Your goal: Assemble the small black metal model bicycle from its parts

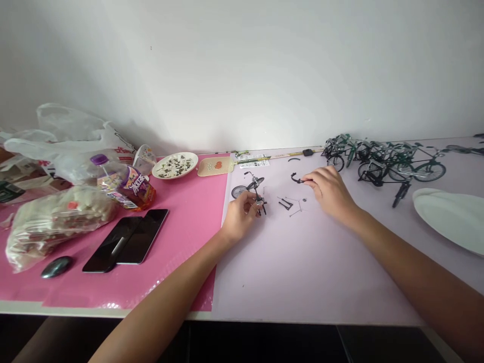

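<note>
On a pale lilac counter [287, 272], the left hand [239, 216] has its grip around a small black-and-silver spoke-wheeled model bicycle [255, 183]; at two o'clock from it, the right hand [328, 190] pinches a slim, curved black part [298, 180]. Good handling here likely means light fingertips — bicycle steadied, curved end unobstructed — clear of the angular black piece [286, 204] towards three o'clock.

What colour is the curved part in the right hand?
The curved part is black; see head view.
</note>
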Motion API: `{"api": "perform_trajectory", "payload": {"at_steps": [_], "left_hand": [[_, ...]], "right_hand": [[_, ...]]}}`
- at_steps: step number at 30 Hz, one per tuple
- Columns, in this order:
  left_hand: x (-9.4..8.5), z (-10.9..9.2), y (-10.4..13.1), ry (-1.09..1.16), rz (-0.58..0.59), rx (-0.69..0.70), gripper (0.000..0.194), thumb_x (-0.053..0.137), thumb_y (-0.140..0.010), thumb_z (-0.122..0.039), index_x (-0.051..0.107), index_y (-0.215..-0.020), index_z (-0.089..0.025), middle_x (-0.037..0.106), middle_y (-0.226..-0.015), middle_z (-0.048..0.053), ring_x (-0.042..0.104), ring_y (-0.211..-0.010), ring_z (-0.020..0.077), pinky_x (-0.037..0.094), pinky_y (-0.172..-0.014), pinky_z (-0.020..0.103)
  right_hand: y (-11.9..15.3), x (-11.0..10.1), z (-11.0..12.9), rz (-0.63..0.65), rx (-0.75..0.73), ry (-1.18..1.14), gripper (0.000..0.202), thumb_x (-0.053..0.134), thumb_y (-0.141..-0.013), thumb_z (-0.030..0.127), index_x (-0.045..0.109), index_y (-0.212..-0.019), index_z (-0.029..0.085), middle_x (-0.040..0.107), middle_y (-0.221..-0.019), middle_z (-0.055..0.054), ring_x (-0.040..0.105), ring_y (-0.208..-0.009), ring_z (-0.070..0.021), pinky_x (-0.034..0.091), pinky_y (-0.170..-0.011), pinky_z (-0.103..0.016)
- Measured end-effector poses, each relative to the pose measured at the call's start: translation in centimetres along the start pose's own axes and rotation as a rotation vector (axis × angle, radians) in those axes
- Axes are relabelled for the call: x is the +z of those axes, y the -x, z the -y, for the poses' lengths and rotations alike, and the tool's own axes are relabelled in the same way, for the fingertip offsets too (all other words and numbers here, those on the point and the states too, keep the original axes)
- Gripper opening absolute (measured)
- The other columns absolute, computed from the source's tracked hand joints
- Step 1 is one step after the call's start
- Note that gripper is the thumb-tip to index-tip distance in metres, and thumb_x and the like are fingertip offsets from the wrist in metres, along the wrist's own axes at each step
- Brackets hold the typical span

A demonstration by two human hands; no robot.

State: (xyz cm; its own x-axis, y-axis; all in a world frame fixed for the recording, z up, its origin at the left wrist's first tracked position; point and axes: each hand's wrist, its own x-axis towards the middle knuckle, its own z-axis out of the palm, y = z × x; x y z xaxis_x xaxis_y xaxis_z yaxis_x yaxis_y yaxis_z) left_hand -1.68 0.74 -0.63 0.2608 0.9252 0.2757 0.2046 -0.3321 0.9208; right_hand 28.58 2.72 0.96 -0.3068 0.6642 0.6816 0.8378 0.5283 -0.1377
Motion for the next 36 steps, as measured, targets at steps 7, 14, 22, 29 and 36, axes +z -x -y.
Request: {"api": "perform_trajectory", "payload": {"at_steps": [7, 14, 22, 29, 36], "left_hand": [[0.0, -0.1, 0.0, 0.003, -0.013, -0.008, 0.013, 0.066, -0.094, -0.028, 0.059, -0.102, -0.019, 0.071, -0.080, 0.001, 0.070, -0.065, 0.0151, 0.055, -0.072, 0.031], [0.0, -0.2, 0.0, -0.008, -0.012, -0.014, 0.017, 0.067, -0.094, -0.031, 0.059, -0.103, -0.019, 0.072, -0.080, 0.000, 0.070, -0.065, 0.0144, 0.055, -0.072, 0.030], [0.0, -0.2, 0.0, -0.016, -0.009, -0.011, 0.018, 0.067, -0.094, -0.033, 0.060, -0.104, -0.019, 0.072, -0.080, 0.000, 0.070, -0.064, 0.0148, 0.054, -0.070, 0.030], [-0.1, -0.3, 0.1, -0.017, -0.007, -0.025, 0.019, 0.067, -0.094, -0.033, 0.059, -0.104, -0.019, 0.073, -0.081, 0.001, 0.070, -0.065, 0.0150, 0.055, -0.072, 0.031], [0.0, -0.4, 0.0, -0.008, -0.012, -0.024, 0.020, 0.068, -0.093, -0.034, 0.059, -0.103, -0.019, 0.072, -0.081, 0.001, 0.071, -0.064, 0.0160, 0.055, -0.072, 0.032]], "right_hand": [[-0.3, -0.5, 0.9, -0.096, -0.108, -0.050, 0.024, 0.049, -0.104, 0.017, 0.068, -0.092, 0.025, 0.069, -0.086, -0.006, 0.056, -0.088, -0.0263, 0.045, -0.080, -0.042], [-0.2, -0.9, 0.7, -0.050, -0.042, -0.131, 0.026, 0.043, -0.099, 0.013, 0.064, -0.089, 0.025, 0.065, -0.080, -0.005, 0.057, -0.082, -0.0254, 0.046, -0.079, -0.042], [0.2, -0.4, 0.6, 0.208, 0.085, -0.257, 0.023, 0.048, -0.091, 0.012, 0.063, -0.080, 0.025, 0.066, -0.078, -0.006, 0.060, -0.085, -0.0256, 0.047, -0.070, -0.036], [0.8, 1.4, -0.1, 0.208, 0.070, -0.337, 0.023, 0.051, -0.099, 0.023, 0.070, -0.087, 0.025, 0.074, -0.086, -0.007, 0.063, -0.090, -0.0257, 0.051, -0.078, -0.039], [1.0, 2.0, 0.4, 0.195, 0.063, -0.371, 0.020, 0.056, -0.099, 0.026, 0.076, -0.101, 0.026, 0.077, -0.098, -0.008, 0.067, -0.101, -0.0283, 0.054, -0.091, -0.048]]}}
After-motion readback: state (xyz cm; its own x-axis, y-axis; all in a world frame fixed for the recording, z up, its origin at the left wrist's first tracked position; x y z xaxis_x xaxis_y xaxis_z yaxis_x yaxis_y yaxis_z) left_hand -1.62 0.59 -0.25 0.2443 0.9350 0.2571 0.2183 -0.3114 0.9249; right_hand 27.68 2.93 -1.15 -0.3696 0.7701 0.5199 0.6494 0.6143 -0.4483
